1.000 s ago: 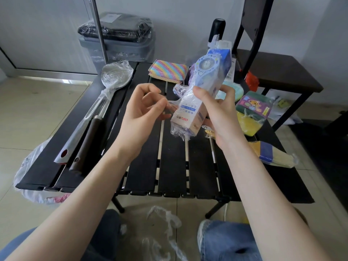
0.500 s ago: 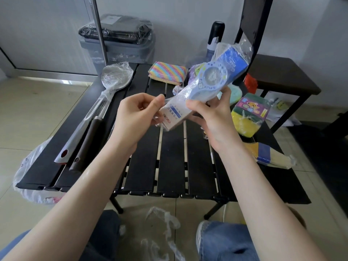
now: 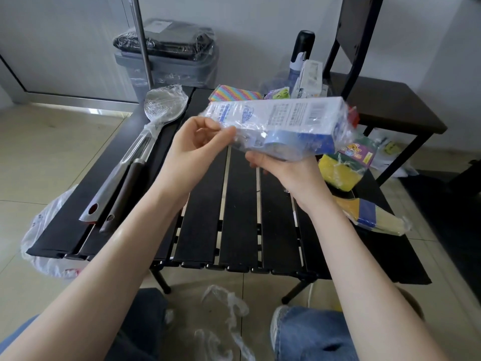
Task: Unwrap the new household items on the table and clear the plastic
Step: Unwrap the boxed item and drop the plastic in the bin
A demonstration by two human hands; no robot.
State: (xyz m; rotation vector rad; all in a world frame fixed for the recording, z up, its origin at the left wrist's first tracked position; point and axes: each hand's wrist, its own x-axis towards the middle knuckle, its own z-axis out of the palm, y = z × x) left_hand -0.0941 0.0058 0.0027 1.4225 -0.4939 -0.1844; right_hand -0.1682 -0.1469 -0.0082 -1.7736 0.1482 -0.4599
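Wrapped box (image 3: 281, 121), held level above the table (image 3: 234, 204): your left hand (image 3: 197, 149) pinches its nine-o'clock end, right hand (image 3: 283, 168) cups it from beneath.

Bare forearms; blue jeans (image 3: 312, 334)

Beige tile floor (image 3: 52, 152), grey wall (image 3: 247, 27), dark chair (image 3: 385, 105) behind table.

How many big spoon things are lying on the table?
2: the plastic-wrapped steel spoon and a dark-handled utensil touching its right side, both on the table's left. The second one's head is hidden.
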